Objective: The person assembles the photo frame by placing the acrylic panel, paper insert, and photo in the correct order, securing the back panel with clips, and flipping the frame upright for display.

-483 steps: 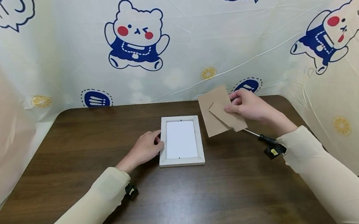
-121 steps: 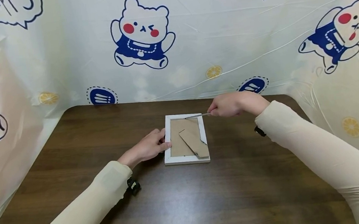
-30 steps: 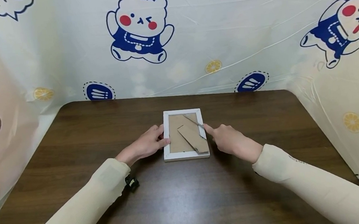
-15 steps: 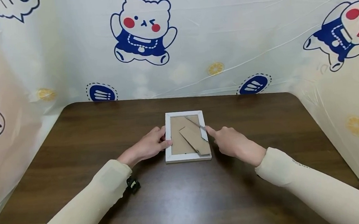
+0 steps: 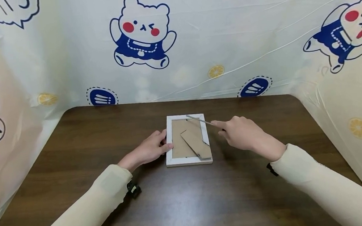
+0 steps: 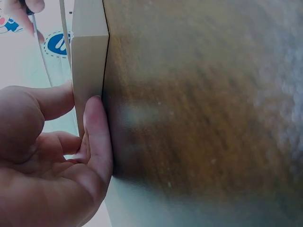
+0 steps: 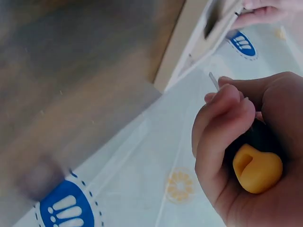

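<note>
A white picture frame (image 5: 189, 160) lies face down on the table. Its brown backing board (image 5: 178, 142) fills the opening, with a slanted stand flap (image 5: 197, 146) on it. My left hand (image 5: 149, 147) grips the frame's left side, thumb on top and fingers against the outer edge. To the right, my right hand (image 5: 242, 132) holds a screwdriver (image 5: 201, 120) whose thin shaft reaches over the frame's top right, tip near the top inner edge. In the right wrist view the screwdriver's handle end (image 7: 258, 172) shows yellow and black in the palm. Whether the tip touches the frame, I cannot tell.
The brown wooden table (image 5: 176, 204) runs around the frame on all sides. A pale printed curtain (image 5: 194, 46) with bear figures hangs behind and at both sides. Dark wrist cameras (image 5: 133, 189) sit at the sleeve cuffs.
The backing board, first in my right hand, now sits in the frame. Since half a second ago, my right hand has shifted right and slightly up with the screwdriver. My left hand keeps its grip.
</note>
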Available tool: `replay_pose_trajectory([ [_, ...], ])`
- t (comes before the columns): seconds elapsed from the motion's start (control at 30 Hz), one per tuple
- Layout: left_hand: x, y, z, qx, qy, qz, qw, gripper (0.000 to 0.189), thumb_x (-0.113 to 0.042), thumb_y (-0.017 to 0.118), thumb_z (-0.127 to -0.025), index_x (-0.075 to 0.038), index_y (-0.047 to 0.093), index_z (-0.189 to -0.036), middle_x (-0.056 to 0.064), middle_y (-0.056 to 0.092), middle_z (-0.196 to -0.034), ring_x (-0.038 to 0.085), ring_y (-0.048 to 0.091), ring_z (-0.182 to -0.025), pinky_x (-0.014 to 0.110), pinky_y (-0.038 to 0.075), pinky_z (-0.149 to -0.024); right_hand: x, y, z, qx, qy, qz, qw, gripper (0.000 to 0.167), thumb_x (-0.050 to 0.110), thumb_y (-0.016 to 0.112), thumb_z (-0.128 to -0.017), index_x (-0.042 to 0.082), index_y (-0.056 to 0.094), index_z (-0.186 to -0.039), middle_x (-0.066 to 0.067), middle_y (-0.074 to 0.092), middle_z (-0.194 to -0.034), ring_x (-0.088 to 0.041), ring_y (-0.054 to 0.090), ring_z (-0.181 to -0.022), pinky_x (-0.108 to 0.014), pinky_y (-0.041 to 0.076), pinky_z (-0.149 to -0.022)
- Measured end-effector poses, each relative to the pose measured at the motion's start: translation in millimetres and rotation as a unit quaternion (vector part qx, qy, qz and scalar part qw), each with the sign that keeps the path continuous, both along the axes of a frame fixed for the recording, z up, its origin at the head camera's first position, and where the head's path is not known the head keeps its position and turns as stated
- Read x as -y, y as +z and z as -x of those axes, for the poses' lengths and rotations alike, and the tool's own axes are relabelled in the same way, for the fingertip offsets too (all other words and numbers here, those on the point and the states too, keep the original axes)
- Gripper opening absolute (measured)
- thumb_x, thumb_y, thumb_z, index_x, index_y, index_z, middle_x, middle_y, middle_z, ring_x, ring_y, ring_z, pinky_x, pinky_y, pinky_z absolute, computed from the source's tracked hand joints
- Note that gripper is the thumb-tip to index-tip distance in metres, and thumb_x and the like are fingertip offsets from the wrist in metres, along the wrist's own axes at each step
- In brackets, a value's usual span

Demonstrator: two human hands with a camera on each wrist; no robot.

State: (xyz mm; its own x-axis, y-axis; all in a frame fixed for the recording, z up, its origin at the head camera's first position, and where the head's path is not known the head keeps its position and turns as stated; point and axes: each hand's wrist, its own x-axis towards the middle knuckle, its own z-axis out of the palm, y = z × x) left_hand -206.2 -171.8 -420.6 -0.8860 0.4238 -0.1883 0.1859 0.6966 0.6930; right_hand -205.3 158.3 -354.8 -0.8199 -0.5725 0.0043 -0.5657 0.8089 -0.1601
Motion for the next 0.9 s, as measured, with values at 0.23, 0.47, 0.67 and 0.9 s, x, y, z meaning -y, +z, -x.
replay_pose_trajectory([
  [0.23,1.2,-0.2,-1.1,-0.001,0.001,0.014,0.9999,0.050,-0.028,0.060,-0.110,-0.004,0.044,-0.151,0.009,0.047,-0.107,0.023,0.047,-0.094,0.034,0.039,-0.078,0,15.4,-9.8,-0.024,0.030,-0.001,0.9993,0.042,0.012,0.071,-0.101,0.017,0.067,-0.143,0.004,0.041,-0.051,-0.011,0.033,-0.046,-0.027,0.028,-0.045],
  [0.47,2.7,1.9,-2.8,0.011,0.004,0.018,0.9998,0.060,-0.029,0.059,-0.110,0.000,0.039,-0.159,0.009,0.048,-0.113,0.023,0.048,-0.098,0.035,0.040,-0.084,7,21.2,-23.6,-0.025,0.065,-0.024,0.9973,0.037,0.015,0.071,-0.101,0.018,0.071,-0.138,0.005,0.040,-0.051,-0.010,0.035,-0.043,-0.027,0.029,-0.042],
  [0.67,2.8,3.1,-3.4,0.014,0.006,0.007,0.9999,0.068,-0.026,0.060,-0.110,0.002,0.031,-0.164,0.010,0.050,-0.114,0.023,0.050,-0.100,0.035,0.041,-0.085,16,22.9,-36.6,-0.059,0.085,-0.054,0.9932,0.036,0.018,0.071,-0.102,0.023,0.073,-0.137,0.005,0.041,-0.052,-0.012,0.036,-0.043,-0.028,0.029,-0.040],
  [0.9,2.8,3.0,-4.0,0.022,0.008,-0.003,0.9997,0.069,-0.024,0.060,-0.109,0.000,0.029,-0.166,0.011,0.049,-0.115,0.023,0.050,-0.100,0.034,0.042,-0.085,32,24.8,-46.2,-0.124,0.094,-0.089,0.9838,0.033,0.015,0.071,-0.100,0.024,0.076,-0.132,0.003,0.047,-0.055,-0.013,0.035,-0.044,-0.028,0.029,-0.038],
])
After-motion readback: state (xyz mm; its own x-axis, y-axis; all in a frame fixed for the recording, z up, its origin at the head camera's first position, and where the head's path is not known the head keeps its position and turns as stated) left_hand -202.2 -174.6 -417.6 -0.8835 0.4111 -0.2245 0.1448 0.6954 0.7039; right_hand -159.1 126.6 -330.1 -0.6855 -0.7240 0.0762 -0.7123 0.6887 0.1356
